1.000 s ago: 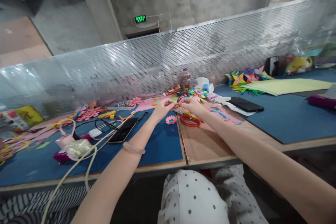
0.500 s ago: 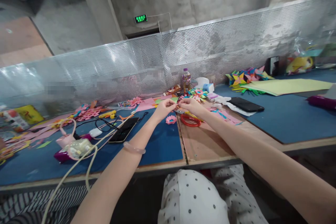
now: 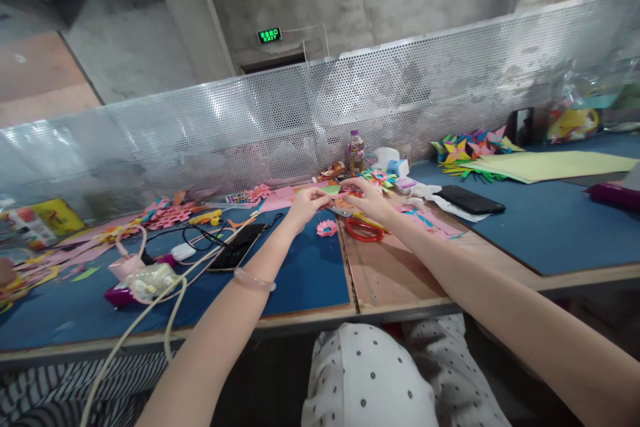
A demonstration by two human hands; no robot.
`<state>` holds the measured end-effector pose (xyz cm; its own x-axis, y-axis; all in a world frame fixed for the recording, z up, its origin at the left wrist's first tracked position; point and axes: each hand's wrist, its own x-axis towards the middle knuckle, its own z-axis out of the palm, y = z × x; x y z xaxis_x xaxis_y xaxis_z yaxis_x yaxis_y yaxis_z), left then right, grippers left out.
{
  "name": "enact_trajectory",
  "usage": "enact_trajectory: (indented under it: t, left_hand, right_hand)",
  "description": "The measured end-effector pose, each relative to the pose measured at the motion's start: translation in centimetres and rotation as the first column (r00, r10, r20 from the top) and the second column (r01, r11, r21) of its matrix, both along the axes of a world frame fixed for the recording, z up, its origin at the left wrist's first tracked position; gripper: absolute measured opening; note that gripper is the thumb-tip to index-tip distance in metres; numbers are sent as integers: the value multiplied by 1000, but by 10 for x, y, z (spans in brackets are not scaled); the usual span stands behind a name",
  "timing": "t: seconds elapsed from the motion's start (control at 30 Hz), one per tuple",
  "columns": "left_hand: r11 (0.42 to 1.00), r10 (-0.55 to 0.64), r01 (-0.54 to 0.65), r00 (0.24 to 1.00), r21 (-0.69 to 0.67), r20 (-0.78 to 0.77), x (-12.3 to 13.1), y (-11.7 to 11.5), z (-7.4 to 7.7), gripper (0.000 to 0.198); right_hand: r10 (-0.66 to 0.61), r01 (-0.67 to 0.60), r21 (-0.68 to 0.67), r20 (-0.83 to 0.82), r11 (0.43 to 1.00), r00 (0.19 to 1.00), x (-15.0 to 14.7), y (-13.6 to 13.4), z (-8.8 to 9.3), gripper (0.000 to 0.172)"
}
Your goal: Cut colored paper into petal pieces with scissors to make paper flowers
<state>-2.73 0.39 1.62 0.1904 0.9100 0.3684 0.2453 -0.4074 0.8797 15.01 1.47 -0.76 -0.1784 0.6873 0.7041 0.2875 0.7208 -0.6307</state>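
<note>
Both arms reach far across the table. My left hand (image 3: 306,203) and my right hand (image 3: 363,195) meet there, each with fingers pinched on a small piece of coloured paper (image 3: 336,193) held between them; its shape is too small to make out. Just below the hands lie a small pink paper flower (image 3: 326,228) on the blue mat and red-handled scissors (image 3: 361,228) on the wooden board. A clear bangle (image 3: 254,280) sits on my left wrist.
Two black phones (image 3: 235,247) (image 3: 468,199), cables and a white charger (image 3: 181,251) lie on the blue mats. Paper flowers and scraps (image 3: 167,215) spread to the left, folded stars (image 3: 467,147) and yellow sheets (image 3: 545,164) to the right. A bottle (image 3: 355,152) stands by the perforated metal screen (image 3: 280,120).
Both hands have shifted slightly away from me and a little apart; the right hand's fingers have stretched forward over the paper. Nothing on the table has moved.
</note>
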Motion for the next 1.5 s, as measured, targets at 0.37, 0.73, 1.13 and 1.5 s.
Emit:
enact_trajectory:
  t: [0.37,0.73,1.13,1.5]
  left_hand:
    - [992,-27,34,998,-118,64,-1,2,-4,25]
    - [995,-79,88,987,-56,142,2,8,-13,33]
    - [998,-58,61,996,-36,61,3,4,-9,25]
    - [999,-5,8,998,-49,62,4,3,-8,29]
  right_hand:
    - [-165,42,394,283,918,945,-4,14,-9,21]
    - [62,-67,60,82,996,995,-10,8,-12,22]
    - [27,-26,-31,50,999,998,-9,12,-14,20]
    - [55,-60,-132,-37,989,998,-14,9,-13,21]
